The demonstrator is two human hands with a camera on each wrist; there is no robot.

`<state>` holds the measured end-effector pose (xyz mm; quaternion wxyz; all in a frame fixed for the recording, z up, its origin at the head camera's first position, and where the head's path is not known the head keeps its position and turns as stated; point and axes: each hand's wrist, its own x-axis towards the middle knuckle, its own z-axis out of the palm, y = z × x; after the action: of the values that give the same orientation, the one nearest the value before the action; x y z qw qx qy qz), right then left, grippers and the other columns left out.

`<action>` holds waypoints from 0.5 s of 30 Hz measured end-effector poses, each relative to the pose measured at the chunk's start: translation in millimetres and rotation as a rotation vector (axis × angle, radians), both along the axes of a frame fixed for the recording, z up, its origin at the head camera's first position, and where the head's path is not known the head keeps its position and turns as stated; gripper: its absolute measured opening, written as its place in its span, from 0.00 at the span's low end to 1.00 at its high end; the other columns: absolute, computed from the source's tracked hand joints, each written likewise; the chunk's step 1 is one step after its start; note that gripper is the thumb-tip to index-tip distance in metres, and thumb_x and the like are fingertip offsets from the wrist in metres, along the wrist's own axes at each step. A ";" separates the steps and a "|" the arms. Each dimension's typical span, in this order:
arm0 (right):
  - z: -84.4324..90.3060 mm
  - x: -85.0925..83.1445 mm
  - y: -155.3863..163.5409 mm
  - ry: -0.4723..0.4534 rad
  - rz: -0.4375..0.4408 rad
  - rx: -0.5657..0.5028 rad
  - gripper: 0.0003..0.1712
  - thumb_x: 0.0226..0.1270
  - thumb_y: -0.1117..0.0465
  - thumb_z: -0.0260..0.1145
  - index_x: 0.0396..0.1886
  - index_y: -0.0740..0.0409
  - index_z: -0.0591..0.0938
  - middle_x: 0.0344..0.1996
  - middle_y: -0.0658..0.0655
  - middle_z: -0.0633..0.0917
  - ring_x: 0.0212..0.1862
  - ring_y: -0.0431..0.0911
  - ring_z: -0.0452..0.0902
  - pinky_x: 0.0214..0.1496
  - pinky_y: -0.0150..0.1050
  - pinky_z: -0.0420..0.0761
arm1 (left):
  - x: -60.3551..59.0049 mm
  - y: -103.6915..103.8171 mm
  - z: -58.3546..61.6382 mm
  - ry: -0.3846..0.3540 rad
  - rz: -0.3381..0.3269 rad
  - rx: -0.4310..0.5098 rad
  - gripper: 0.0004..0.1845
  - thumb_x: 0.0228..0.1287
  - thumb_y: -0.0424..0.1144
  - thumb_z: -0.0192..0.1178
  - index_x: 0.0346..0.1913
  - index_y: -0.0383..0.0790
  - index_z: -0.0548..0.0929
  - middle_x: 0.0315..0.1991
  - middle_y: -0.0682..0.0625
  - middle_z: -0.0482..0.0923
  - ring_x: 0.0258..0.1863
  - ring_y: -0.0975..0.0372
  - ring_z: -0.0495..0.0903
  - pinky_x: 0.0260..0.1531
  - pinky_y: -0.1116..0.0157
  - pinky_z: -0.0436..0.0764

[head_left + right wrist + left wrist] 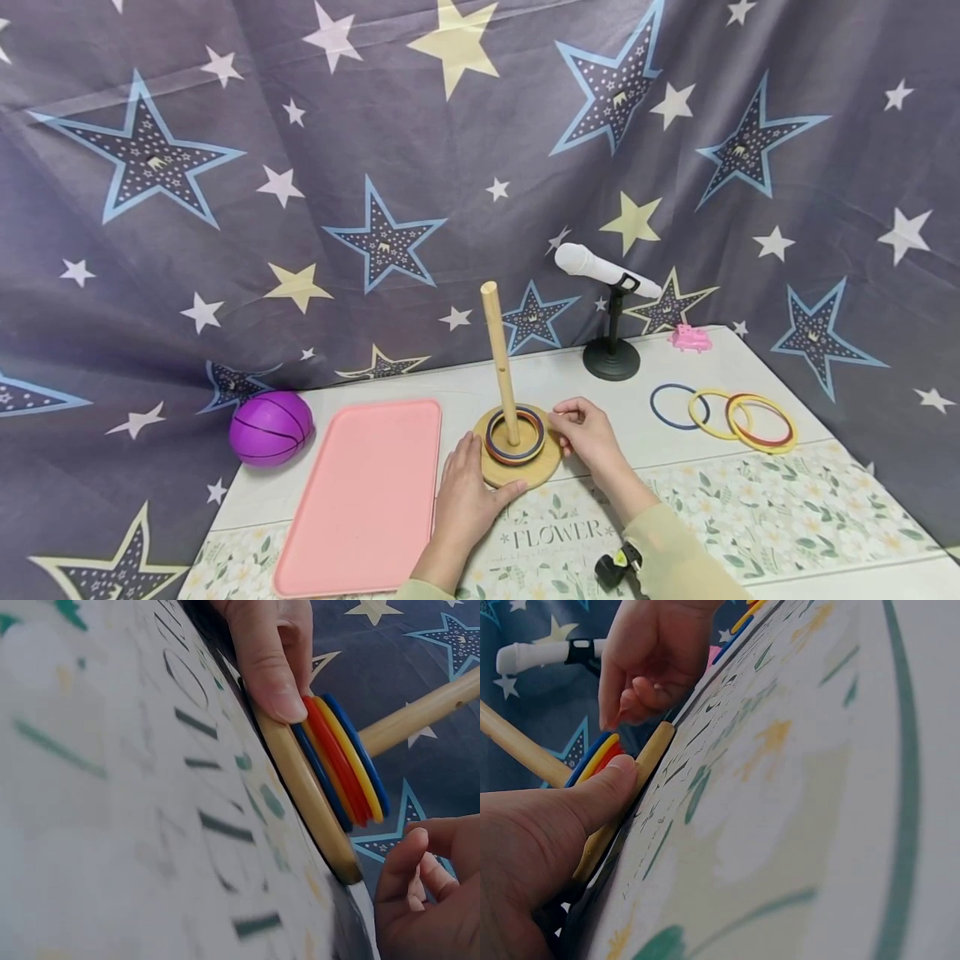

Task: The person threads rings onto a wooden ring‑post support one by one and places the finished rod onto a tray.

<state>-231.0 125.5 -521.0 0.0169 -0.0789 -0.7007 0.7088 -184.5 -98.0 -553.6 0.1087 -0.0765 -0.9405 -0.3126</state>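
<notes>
- A pink tray [360, 492] is lying near the table's [750, 517] front left corner.
- A purple ball [271, 427] is sitting at the table's left edge.
- A white microphone [603, 270] is leaning on a black stand [612, 354] near the back edge.
- A small pink toy [690, 337] is lying by the back right corner.
- A star-printed cloth [300, 167] is hanging behind.

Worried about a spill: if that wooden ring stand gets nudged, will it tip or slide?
The wooden ring stand would probably slide rather than tip: its round base is wide and flat on the table mat. The tall peg gives leverage, so a push up high could topple it. The left hand rests against the base, likely steadying it.
</notes>
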 end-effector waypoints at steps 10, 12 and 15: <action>10.7 4.6 22.4 0.027 -0.038 0.066 0.10 0.77 0.67 0.72 0.51 0.67 0.83 0.33 0.55 0.82 0.23 0.40 0.76 0.21 0.30 0.77 | 0.6 -1.4 1.1 0.017 0.001 0.009 0.62 0.53 0.66 0.84 0.77 0.22 0.72 0.79 0.27 0.66 0.78 0.32 0.67 0.75 0.35 0.70; 13.8 7.1 28.4 0.027 -0.040 0.079 0.11 0.78 0.66 0.72 0.52 0.66 0.83 0.34 0.55 0.82 0.24 0.41 0.76 0.21 0.31 0.78 | 0.6 -1.1 1.3 0.007 0.002 0.010 0.62 0.53 0.66 0.84 0.77 0.22 0.72 0.80 0.27 0.66 0.78 0.32 0.67 0.75 0.35 0.69; 18.4 10.9 38.8 0.022 -0.044 0.098 0.12 0.78 0.64 0.72 0.53 0.66 0.83 0.35 0.56 0.83 0.24 0.42 0.77 0.22 0.32 0.79 | 0.5 -0.6 1.2 0.008 0.000 0.010 0.62 0.53 0.65 0.84 0.77 0.23 0.72 0.80 0.27 0.66 0.78 0.32 0.67 0.75 0.35 0.69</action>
<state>-220.1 164.3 -502.5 0.0441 -0.0853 -0.7325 0.6740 -184.0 -98.6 -552.4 0.1128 -0.0774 -0.9384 -0.3173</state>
